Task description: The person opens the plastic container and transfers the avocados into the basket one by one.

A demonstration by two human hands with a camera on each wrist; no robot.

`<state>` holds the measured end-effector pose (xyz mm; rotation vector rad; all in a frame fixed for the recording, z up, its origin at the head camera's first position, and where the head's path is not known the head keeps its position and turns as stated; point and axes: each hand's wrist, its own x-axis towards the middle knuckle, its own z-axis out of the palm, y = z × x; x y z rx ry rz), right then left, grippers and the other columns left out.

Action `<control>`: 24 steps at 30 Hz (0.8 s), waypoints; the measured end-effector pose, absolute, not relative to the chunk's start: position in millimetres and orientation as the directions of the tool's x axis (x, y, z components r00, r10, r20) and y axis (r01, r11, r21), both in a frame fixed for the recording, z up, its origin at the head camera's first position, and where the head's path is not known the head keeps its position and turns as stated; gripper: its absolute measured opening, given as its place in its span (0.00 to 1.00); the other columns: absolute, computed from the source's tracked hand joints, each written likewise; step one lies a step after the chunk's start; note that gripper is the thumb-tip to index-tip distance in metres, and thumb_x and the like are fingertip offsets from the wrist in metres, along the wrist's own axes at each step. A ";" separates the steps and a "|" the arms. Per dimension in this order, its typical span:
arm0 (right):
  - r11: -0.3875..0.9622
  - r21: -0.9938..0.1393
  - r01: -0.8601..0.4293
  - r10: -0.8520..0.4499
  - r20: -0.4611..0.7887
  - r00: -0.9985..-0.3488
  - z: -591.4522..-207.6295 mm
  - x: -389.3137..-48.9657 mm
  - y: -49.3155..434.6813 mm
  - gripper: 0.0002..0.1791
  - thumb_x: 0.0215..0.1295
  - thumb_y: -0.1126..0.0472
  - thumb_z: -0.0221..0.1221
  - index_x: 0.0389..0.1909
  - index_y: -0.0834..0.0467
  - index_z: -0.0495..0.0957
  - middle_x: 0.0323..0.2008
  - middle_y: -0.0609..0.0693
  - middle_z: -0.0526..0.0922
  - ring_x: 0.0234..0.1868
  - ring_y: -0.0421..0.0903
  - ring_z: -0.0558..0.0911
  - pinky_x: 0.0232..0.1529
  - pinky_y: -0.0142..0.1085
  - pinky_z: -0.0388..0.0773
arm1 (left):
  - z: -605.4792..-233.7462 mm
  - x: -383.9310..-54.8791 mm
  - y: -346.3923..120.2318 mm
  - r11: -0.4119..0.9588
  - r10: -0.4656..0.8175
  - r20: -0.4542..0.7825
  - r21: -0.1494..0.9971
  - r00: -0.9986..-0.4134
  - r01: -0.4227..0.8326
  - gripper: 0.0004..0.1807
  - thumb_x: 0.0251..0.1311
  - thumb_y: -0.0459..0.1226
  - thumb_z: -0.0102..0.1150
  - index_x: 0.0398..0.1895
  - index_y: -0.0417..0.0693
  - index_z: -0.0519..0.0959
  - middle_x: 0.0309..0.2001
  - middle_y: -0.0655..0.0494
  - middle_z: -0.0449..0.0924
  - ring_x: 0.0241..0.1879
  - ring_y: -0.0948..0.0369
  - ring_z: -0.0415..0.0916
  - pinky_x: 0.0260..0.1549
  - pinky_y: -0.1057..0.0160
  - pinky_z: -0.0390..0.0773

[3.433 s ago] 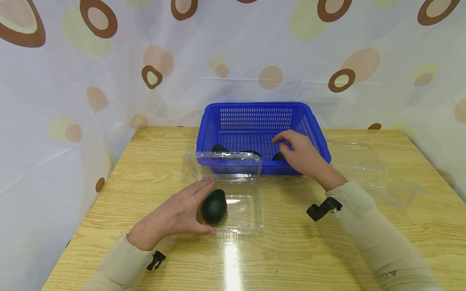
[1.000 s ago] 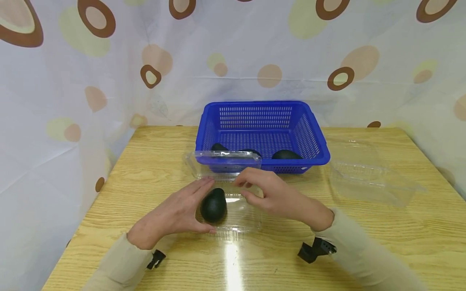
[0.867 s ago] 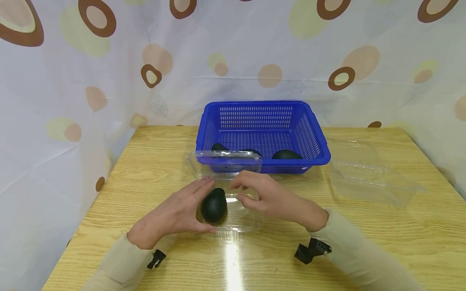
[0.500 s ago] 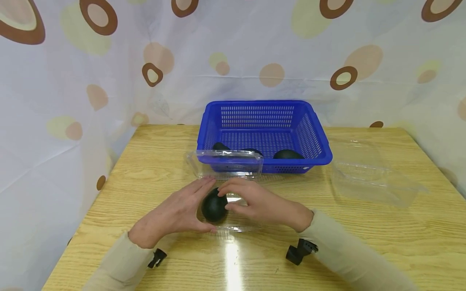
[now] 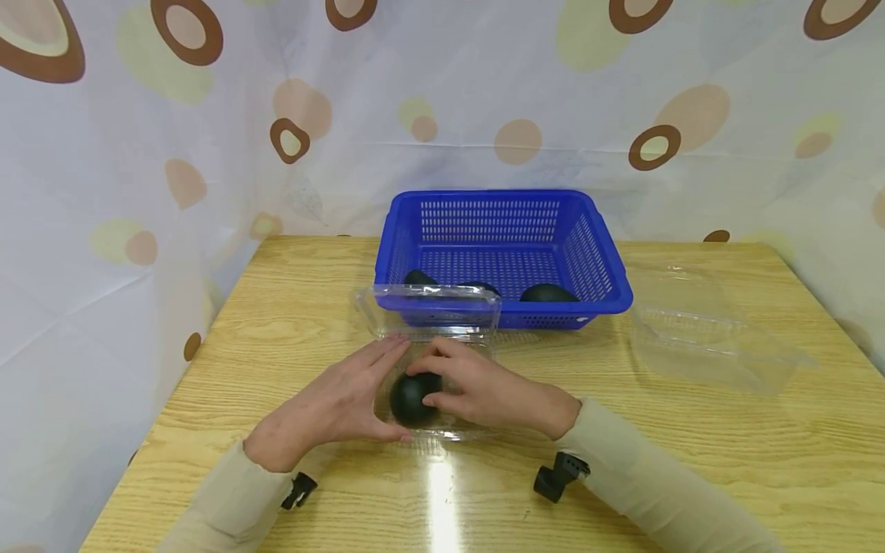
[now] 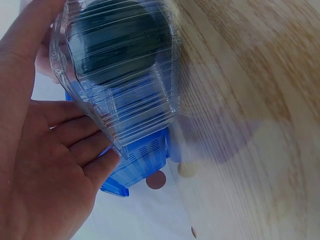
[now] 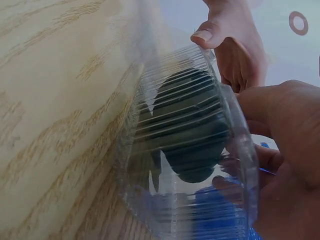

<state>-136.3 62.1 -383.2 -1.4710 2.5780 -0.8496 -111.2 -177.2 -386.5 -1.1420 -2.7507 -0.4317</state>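
Note:
A clear plastic clamshell container (image 5: pixel 456 435) lies on the table with its lid (image 5: pixel 442 313) raised against the basket. My left hand (image 5: pixel 339 395) holds its left side, thumb by the near rim and fingers by the far one. In the left wrist view, the fingers (image 6: pixel 82 135) lie along the container's ribbed wall. Inside sits a dark green avocado (image 5: pixel 409 401). My right hand (image 5: pixel 477 384) reaches in from the right and grips the avocado, index finger over its top and thumb on its near side. The right wrist view shows the avocado (image 7: pixel 192 130) through the ribbed plastic.
Behind the container stands a blue slotted basket (image 5: pixel 501 307) with several dark avocados (image 5: pixel 548 293) along its near side. More clear plastic containers (image 5: pixel 698 346) lie to the right on the wooden table (image 5: pixel 276 307). A patterned cloth (image 5: pixel 442 92) hangs behind.
My right hand has moved from the basket leftward into the container and taken hold of the avocado, which has turned and shifted slightly right. The left hand has stayed in place.

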 end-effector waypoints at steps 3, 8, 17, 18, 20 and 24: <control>0.409 -0.470 -0.782 -0.809 0.209 -0.549 -384.1 -135.4 61.8 0.21 0.64 0.59 0.66 0.57 0.57 0.79 0.45 0.50 0.75 0.43 0.43 0.75 0.47 0.35 0.77 | -386.2 -110.8 -177.2 0.677 0.671 0.217 0.213 -0.709 0.705 0.64 0.39 0.64 0.75 0.73 0.33 0.60 0.72 0.39 0.63 0.72 0.47 0.63 0.67 0.50 0.71; 0.437 -0.479 -0.762 -0.804 0.171 -0.569 -386.9 -134.4 61.9 0.23 0.62 0.57 0.67 0.59 0.53 0.78 0.45 0.49 0.75 0.41 0.43 0.74 0.45 0.34 0.76 | -385.8 -110.7 -177.2 0.683 0.666 0.198 0.226 -0.719 0.695 0.65 0.39 0.65 0.74 0.74 0.35 0.59 0.73 0.40 0.62 0.73 0.48 0.62 0.69 0.51 0.69; 0.431 -0.481 -0.763 -0.822 0.139 -0.552 -389.9 -134.1 59.2 0.26 0.63 0.55 0.66 0.61 0.53 0.73 0.57 0.47 0.80 0.58 0.43 0.79 0.58 0.40 0.78 | -387.1 -111.5 -177.2 0.684 0.664 0.189 0.236 -0.723 0.690 0.66 0.38 0.66 0.74 0.75 0.35 0.58 0.74 0.40 0.61 0.73 0.48 0.61 0.70 0.51 0.67; 0.429 -0.490 -0.759 -0.824 0.131 -0.551 -389.6 -134.0 59.0 0.27 0.63 0.55 0.66 0.62 0.53 0.73 0.57 0.47 0.80 0.58 0.43 0.78 0.59 0.40 0.78 | -387.0 -111.4 -177.1 0.683 0.665 0.191 0.237 -0.722 0.691 0.66 0.38 0.66 0.74 0.74 0.35 0.58 0.74 0.40 0.61 0.73 0.48 0.61 0.70 0.51 0.67; 0.431 -0.499 -0.752 -0.828 0.113 -0.549 -389.5 -133.8 58.4 0.28 0.64 0.54 0.66 0.64 0.52 0.72 0.57 0.46 0.79 0.57 0.42 0.78 0.58 0.39 0.78 | -386.9 -111.4 -177.2 0.678 0.669 0.201 0.231 -0.716 0.698 0.66 0.38 0.66 0.74 0.74 0.35 0.59 0.73 0.39 0.62 0.73 0.47 0.61 0.69 0.50 0.67; 0.440 -0.505 -0.742 -0.833 0.078 -0.547 -389.6 -133.7 57.3 0.31 0.64 0.51 0.65 0.67 0.48 0.70 0.58 0.46 0.75 0.57 0.41 0.76 0.58 0.39 0.77 | -387.2 -111.2 -177.5 0.671 0.674 0.211 0.223 -0.707 0.707 0.65 0.39 0.65 0.74 0.74 0.34 0.59 0.73 0.39 0.62 0.73 0.46 0.61 0.68 0.49 0.69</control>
